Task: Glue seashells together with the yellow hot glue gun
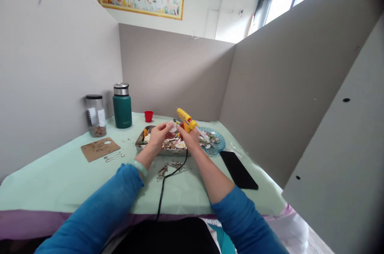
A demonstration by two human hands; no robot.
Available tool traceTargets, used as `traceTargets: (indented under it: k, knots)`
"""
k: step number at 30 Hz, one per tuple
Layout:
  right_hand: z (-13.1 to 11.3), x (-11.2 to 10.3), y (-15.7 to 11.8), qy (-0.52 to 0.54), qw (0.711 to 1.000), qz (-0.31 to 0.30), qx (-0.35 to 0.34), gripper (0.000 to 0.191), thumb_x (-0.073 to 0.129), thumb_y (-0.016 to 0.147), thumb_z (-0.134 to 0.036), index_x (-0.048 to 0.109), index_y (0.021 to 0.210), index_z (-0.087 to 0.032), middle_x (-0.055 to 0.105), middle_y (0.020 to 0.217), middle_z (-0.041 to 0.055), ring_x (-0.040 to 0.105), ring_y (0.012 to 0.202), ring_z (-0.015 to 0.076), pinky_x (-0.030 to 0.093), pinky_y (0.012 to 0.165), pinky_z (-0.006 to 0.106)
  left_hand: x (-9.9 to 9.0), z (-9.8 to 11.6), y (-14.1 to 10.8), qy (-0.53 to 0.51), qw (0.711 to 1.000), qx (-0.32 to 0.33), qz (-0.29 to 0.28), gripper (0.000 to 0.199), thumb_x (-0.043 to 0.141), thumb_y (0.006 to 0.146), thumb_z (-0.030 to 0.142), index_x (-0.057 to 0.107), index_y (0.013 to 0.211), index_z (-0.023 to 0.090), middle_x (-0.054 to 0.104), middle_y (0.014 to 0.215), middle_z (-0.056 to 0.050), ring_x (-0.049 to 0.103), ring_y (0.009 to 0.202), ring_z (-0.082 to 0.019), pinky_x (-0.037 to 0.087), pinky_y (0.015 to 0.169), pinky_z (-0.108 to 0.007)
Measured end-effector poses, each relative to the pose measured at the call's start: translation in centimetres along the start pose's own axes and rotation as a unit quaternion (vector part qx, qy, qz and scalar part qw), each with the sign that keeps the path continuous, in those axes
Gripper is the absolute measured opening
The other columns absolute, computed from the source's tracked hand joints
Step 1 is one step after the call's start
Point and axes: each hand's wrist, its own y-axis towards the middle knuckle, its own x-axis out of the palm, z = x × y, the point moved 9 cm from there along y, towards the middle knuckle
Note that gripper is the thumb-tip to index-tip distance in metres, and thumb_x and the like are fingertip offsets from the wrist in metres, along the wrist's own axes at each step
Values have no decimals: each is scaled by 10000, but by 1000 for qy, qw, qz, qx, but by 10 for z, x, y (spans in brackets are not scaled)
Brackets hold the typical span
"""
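My left hand pinches a small white disc over the metal tray. In my right hand is a yellow hot glue gun, its nozzle pointing up and away to the left, with a pale glue stick showing at its rear. The fingertips of both hands meet near the disc, so part of it is hidden. Beneath them the metal tray holds many small white and coloured pieces. A black cord runs from below the glue gun to the table's front edge.
Safety pins lie beside brown cardboard; metal clips are in front of the tray. A blue plate and black phone sit right. A jar, green flask and red cup stand behind. Partitions enclose the table.
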Motion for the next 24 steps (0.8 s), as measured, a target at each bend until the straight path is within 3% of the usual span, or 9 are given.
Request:
traceTargets:
  k: [9,24]
  knots:
    - [-4,-3,1,-10,1000,9,-24,332,606,699,-440,600,881,-162,545,540,-41,498,430,104,437,457,234,0,-3,2,15,1000,-3,-7,456,761,576,449,673,871,112,666,742,-50,599,521,-109,513,553,-242]
    - [-7,-2,-1,119,993,27,7,246,630,632,-319,556,818,-176,478,491,-69,417,376,86,375,383,217,2,0,0,25,1000,-1,1,460,787,555,400,696,892,100,682,761,-63,582,523,-111,516,540,-249]
